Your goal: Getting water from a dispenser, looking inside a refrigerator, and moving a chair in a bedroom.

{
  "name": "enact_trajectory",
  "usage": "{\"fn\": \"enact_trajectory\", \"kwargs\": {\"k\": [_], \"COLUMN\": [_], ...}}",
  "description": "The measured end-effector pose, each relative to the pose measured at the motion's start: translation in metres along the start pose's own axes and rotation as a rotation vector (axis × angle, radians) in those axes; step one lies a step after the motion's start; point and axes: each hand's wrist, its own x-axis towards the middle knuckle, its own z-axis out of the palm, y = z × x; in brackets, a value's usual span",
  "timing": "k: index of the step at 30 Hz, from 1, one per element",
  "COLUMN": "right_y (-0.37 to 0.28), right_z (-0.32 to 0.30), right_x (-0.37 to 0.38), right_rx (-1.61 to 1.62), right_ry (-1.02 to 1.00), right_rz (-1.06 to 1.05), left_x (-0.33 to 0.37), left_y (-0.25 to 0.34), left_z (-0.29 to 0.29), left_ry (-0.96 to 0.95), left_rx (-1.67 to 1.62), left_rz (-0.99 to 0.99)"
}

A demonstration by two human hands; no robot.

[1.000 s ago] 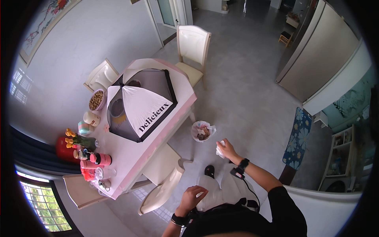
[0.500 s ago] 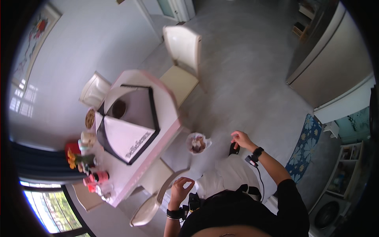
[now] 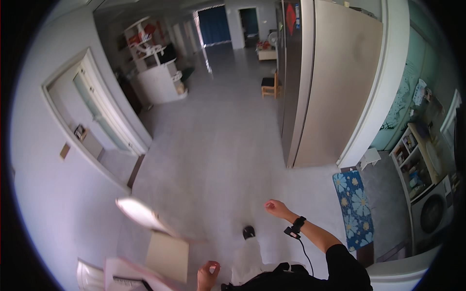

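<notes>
My right hand [image 3: 278, 208] is held out in front over the grey floor, fingers curled in, and no object shows in it. A dark band with a small device and a cable sits on that wrist. Low in the view my left hand [image 3: 208, 274] has thumb and fingers curled together, apparently around nothing. It is nearest to a cream chair [image 3: 167, 254], apart from it. Below and between the hands show my white trousers [image 3: 248, 257] and one dark shoe [image 3: 248, 232].
A dining table's pink-edged corner [image 3: 126, 271] lies at the lower left. A tall refrigerator [image 3: 335, 87] stands on the right, by a blue flowered mat [image 3: 354, 208] and a washing machine [image 3: 433, 213]. Grey floor [image 3: 218, 140] runs far ahead, past a doorway [image 3: 97, 116] and a small chair [image 3: 270, 86].
My view has swung rightward and up, from the table to the long room. Table and chairs slid to the lower left. Both hands remain curled; one shoe now shows.
</notes>
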Motion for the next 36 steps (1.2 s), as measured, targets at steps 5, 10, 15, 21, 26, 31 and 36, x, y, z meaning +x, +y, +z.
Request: {"fn": "enact_trajectory", "kwargs": {"k": [5,10,15,21,26,31,36], "right_y": [-0.019,-0.087,-0.055,0.050,0.023,0.047,0.101], "right_z": [-0.077,-0.164,-0.212,-0.267,-0.349,-0.467,-0.561], "right_x": [0.122,0.193,0.282,0.437,0.614,0.744,0.811], "right_rx": [0.045,0.453,-0.121,-0.249,-0.708,-1.143,-1.664], "right_ry": [0.334,0.344,0.478,0.413,0.498,0.571,0.434], "right_rz": [-0.148,0.027,0.091,0.026,0.241,0.447,0.832], "left_x": [0.205,0.393,0.537,0.668,0.751,0.863,1.026], "left_y": [0.005,0.052,0.065,0.057,0.073,0.078,0.019], "left_z": [-0.029,-0.042,-0.039,-0.025,-0.053,-0.050,-0.038], "left_ry": [-0.040,-0.018,-0.073,-0.004,-0.001,-0.034,-0.136], "left_rx": [0.075,0.113,0.115,0.047,0.004,-0.033,0.007], "left_rz": [0.132,0.438,0.511,0.387,0.203,0.090,0.184]}}
